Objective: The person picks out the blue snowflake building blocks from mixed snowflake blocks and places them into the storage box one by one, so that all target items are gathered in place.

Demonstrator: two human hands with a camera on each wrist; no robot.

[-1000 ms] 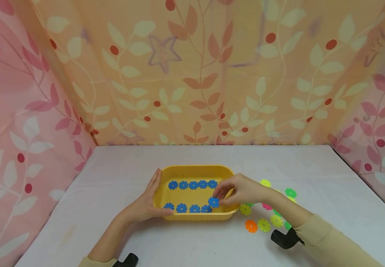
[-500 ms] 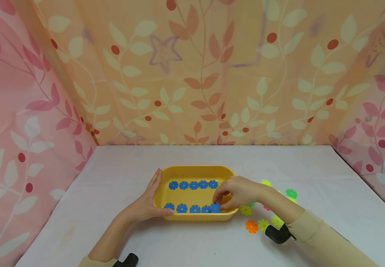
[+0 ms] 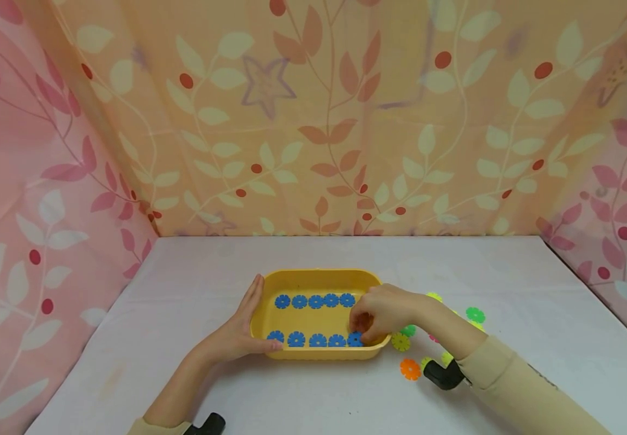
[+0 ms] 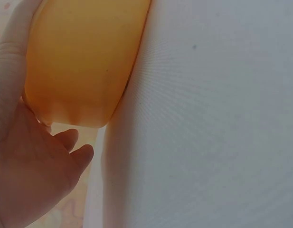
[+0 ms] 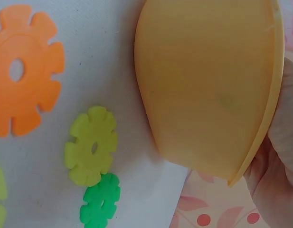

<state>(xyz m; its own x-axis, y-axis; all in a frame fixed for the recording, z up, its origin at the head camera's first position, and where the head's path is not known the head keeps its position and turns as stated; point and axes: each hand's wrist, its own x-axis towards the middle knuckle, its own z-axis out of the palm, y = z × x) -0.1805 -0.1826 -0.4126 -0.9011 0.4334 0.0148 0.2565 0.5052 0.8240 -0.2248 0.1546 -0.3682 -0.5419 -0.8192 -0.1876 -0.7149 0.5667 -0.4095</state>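
Note:
A yellow plastic basin (image 3: 321, 354) sits on the white table. Inside lie two rows of blue notched plastic discs, one row along the far side (image 3: 316, 301) and one along the near wall (image 3: 318, 341). My left hand (image 3: 235, 332) holds the basin's left end, its thumb over the near rim and its fingers along the outer wall. Reaching over the right rim, my right hand (image 3: 386, 314) pinches the blue disc (image 3: 354, 339) at the right end of the near row. The right wrist view shows only the basin's outer wall (image 5: 203, 85) and part of this hand (image 5: 274, 175); its fingertips are hidden.
To the right of the basin, loose notched discs are scattered: an orange one (image 3: 410, 369), a yellow one (image 3: 400, 342), a green one (image 3: 475, 315) and several more, partly under the right forearm. Floral cloth (image 3: 324, 121) hangs behind and at both sides.
My right hand has lowered the blue disc to the near wall and shifted it slightly right, off the neighbouring disc it overlapped. The left hand and basin stay in place.

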